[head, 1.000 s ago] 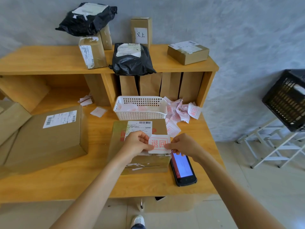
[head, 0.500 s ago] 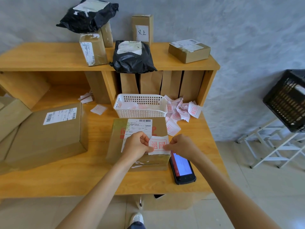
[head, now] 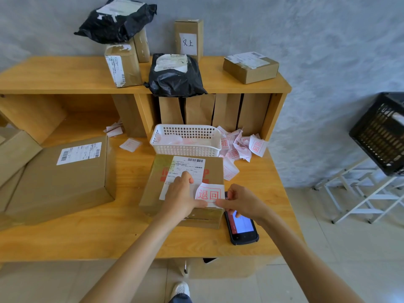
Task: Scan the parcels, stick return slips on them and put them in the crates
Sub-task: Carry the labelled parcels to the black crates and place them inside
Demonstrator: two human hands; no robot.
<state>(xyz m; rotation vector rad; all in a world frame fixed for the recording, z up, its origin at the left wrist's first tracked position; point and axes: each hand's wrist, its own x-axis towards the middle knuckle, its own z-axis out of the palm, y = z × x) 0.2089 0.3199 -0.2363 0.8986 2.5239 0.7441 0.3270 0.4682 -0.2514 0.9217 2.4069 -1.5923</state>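
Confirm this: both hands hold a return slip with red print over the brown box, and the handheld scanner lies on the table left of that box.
Wrong side. In the head view the handheld scanner lies right of the brown box. Both the left hand and the right hand do hold the return slip.

— What can be read here?
— The return slip (head: 209,195) held over the brown parcel (head: 185,171) carries two big red characters, 退回, in a red frame. At two o'clock from it, the crumpled slips (head: 242,145) beside the white basket (head: 185,138) show the same red stamp, one turned sideways.
— Anything on the shelf?
— At twelve o'clock, the tall upright box (head: 189,38) has a white paper handwritten 又上.
— And the shipping labels?
— Barcodes show on the parcel's label (head: 185,169) and on the large box (head: 61,178) at nine o'clock; the print is too small to read.
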